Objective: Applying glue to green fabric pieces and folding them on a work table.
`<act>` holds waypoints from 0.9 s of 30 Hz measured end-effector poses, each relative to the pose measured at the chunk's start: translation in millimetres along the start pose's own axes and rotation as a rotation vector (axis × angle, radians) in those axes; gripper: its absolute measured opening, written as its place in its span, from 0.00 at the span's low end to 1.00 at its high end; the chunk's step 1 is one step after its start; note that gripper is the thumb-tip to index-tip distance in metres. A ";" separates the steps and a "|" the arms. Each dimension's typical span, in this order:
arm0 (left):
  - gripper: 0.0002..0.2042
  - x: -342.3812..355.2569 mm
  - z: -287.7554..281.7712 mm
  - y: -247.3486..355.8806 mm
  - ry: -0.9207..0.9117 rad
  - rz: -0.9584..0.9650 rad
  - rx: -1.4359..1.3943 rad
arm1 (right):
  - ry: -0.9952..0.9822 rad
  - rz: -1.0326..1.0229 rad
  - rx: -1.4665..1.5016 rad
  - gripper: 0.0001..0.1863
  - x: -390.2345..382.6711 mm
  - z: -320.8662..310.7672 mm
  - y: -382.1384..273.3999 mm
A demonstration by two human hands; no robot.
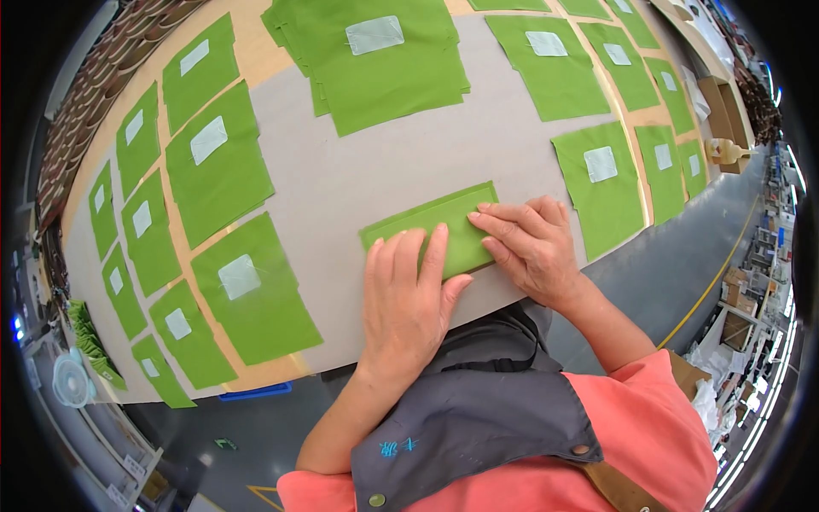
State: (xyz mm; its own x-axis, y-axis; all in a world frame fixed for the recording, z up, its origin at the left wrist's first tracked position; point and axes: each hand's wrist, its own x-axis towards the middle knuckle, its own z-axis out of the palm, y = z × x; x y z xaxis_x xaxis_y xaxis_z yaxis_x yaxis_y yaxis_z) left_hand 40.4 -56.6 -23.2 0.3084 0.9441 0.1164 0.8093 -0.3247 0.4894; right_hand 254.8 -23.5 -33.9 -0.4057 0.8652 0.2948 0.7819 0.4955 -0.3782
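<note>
A green fabric piece (465, 247), folded over into a narrow strip, lies at the table's near edge in front of me. My left hand (405, 286) rests on its left part, fingers stretched out flat and the thumb held apart. At the strip's right end, my right hand (533, 247) has bent fingers gathered on the fabric, with the thumb tucked close beside them. Beyond the strip, a pile of green pieces (392, 85) is stacked a little unevenly, and the top one bears a whitish rectangular patch (375, 34).
Rows of flat green pieces with pale patches lie on both sides, such as one at near left (256, 299) and one at right (597, 188). The grey-beige tabletop (316, 171) curves around me. At the far right stand a small bottle (727, 151) and a cardboard box (725, 107).
</note>
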 end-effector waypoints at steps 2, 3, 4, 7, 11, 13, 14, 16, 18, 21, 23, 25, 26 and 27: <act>0.21 2.5 -2.2 -9.2 0.013 -0.008 -0.076 | -0.027 -0.031 -0.049 0.16 5.1 -3.6 1.2; 0.21 4.9 -4.9 -15.3 0.006 -0.010 -0.081 | -0.037 -0.030 -0.042 0.15 7.4 -5.0 1.3; 0.21 9.3 -8.7 -22.1 -0.017 0.010 -0.100 | -0.053 -0.014 -0.040 0.15 11.5 -8.7 3.2; 0.21 17.0 -23.4 -35.7 -0.090 0.060 -0.108 | -0.194 -0.072 -0.028 0.16 25.0 -22.2 8.4; 0.28 27.6 -40.8 -47.5 -0.204 0.123 -0.076 | -0.321 -0.140 -0.016 0.21 35.7 -31.4 18.5; 0.31 34.6 -49.3 -48.5 -0.254 0.147 -0.061 | -0.398 -0.210 -0.009 0.25 40.3 -34.6 24.4; 0.33 37.6 -52.3 -49.0 -0.307 0.165 -0.045 | -0.395 -0.209 -0.014 0.25 40.9 -36.0 26.7; 0.35 38.7 -58.3 -51.7 -0.329 0.187 -0.041 | -0.433 -0.258 0.009 0.27 42.7 -37.2 29.7; 0.36 40.6 -63.2 -53.2 -0.352 0.201 -0.030 | -0.459 -0.265 0.035 0.28 44.8 -38.7 32.8; 0.39 44.7 -68.7 -54.6 -0.395 0.241 -0.021 | -0.514 -0.249 0.073 0.29 46.1 -44.3 33.6; 0.42 43.6 -65.1 -58.7 -0.435 0.269 -0.020 | -0.532 -0.233 0.080 0.30 46.7 -45.6 31.8; 0.43 41.1 -61.0 -61.8 -0.414 0.264 -0.041 | -0.596 -0.186 0.120 0.33 44.9 -45.9 34.2; 0.45 39.5 -60.6 -63.5 -0.406 0.257 -0.074 | -0.587 -0.195 0.114 0.33 45.9 -44.6 35.2; 0.44 38.0 -64.4 -61.8 -0.421 0.253 -0.071 | -0.587 -0.184 0.128 0.33 43.5 -43.5 34.3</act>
State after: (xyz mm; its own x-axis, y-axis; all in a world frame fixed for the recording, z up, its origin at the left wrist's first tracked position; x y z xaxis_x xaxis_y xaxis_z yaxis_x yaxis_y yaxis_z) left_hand -30.1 3.0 6.6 0.6778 0.7265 -0.1132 0.6517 -0.5224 0.5500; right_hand 284.6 27.7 4.1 -0.7488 0.6451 -0.1523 0.6267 0.6140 -0.4799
